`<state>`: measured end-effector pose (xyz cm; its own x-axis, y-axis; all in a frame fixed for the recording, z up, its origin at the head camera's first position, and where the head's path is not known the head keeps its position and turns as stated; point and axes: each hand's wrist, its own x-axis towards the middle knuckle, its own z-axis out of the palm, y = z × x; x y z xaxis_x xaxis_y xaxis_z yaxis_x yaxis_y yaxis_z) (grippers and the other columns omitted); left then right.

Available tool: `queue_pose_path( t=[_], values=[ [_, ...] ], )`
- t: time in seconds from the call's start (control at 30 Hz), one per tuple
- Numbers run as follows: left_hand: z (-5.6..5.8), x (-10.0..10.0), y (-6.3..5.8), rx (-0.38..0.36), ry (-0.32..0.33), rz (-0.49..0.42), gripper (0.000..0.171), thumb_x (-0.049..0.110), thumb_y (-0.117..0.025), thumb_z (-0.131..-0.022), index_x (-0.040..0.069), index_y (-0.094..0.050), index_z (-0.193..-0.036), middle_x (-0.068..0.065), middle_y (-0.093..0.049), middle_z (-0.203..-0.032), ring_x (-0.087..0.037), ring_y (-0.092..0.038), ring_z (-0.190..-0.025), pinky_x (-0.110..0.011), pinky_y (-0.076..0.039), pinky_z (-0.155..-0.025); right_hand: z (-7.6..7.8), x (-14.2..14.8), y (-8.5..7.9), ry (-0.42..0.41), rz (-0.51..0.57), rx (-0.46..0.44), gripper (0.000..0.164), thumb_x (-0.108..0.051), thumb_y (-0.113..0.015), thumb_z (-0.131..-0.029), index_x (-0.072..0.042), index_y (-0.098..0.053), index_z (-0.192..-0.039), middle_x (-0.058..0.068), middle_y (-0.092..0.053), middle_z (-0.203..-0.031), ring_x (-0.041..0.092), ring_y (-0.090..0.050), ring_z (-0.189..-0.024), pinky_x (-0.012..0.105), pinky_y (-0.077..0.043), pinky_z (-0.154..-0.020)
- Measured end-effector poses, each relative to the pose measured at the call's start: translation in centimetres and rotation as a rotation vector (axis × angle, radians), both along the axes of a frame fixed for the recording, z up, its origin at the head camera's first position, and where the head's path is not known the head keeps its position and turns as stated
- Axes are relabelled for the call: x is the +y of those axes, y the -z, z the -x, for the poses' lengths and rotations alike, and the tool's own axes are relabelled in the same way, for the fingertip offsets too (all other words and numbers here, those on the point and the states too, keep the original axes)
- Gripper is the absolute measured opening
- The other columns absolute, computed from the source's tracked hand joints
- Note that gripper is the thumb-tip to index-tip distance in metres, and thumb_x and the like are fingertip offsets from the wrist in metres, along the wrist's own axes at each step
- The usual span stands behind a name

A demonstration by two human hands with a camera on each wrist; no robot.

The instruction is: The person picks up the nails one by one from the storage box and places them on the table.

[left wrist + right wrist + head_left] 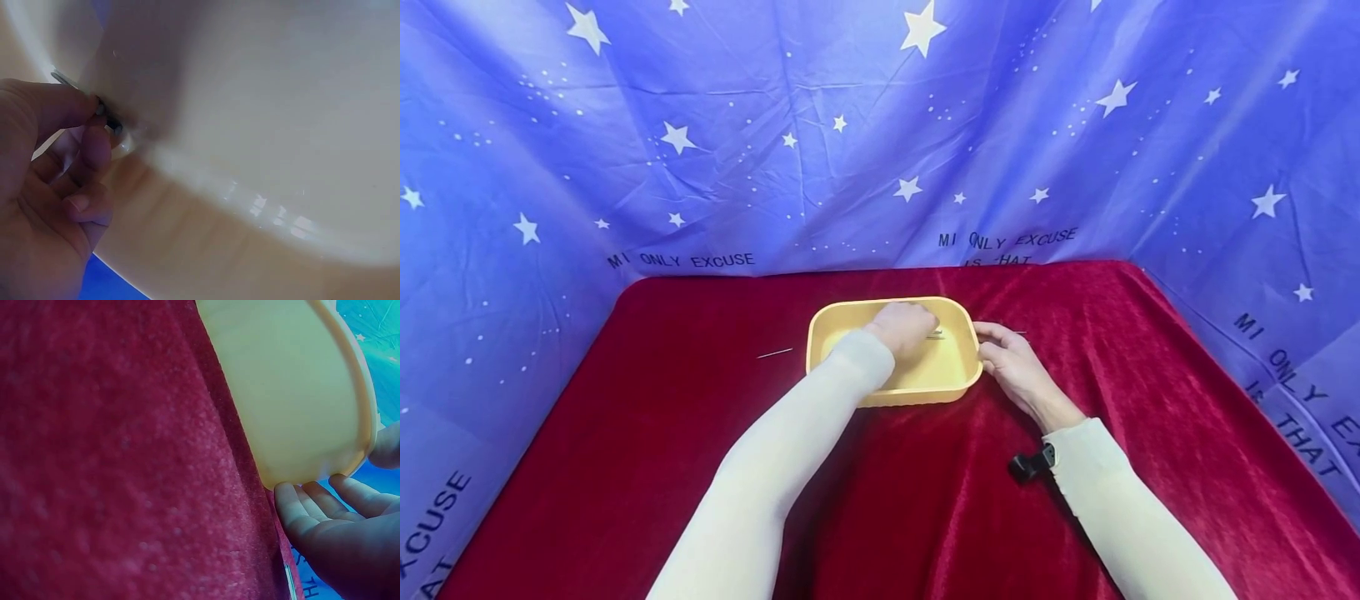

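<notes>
A yellow rectangular box (pixel 925 396) stands on the red cloth. My left hand (pixel 904 329) reaches inside it. In the left wrist view the left hand (pixel 56 144) pinches thin metal sticks (pixel 62 78) with dark ends between thumb and forefinger, low by the box's inner wall; their exact kind and number are unclear. Slim metal pieces (pixel 934 336) also show beside that hand in the head view. My right hand (pixel 1011 362) touches the box's right end. In the right wrist view its fairly straight fingers (pixel 294 503) rest against the outer wall, with the thumb near the rim.
On the cloth left of the box lies one thin metal stick (pixel 775 353). Another stick (pixel 1019 333) lies just beyond the right hand, partly hidden. A blue star-print curtain (pixel 850 192) with lettering surrounds the red-covered table (pixel 700 317).
</notes>
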<state>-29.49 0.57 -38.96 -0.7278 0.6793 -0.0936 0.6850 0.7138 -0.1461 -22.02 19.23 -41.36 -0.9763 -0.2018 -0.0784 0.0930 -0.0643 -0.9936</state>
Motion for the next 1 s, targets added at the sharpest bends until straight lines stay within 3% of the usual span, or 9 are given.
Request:
queue_pose_path(
  t=[1.0],
  values=[
    [-0.24, 0.11, -0.42, -0.054, -0.035, 0.046, 0.02, 0.008, -0.049, -0.092, 0.018, -0.066, -0.098, -0.002, -0.067, -0.097, -0.02, -0.062, -0.089, -0.036, -0.05, -0.081, -0.09, 0.1, 0.08, -0.003, -0.013, 0.009, 0.057, 0.007, -0.037, -0.082, 0.011, -0.034, -0.139, 0.032, -0.04, -0.135, 0.024, -0.056, -0.103, 0.026, -0.05, -0.083]
  ],
)
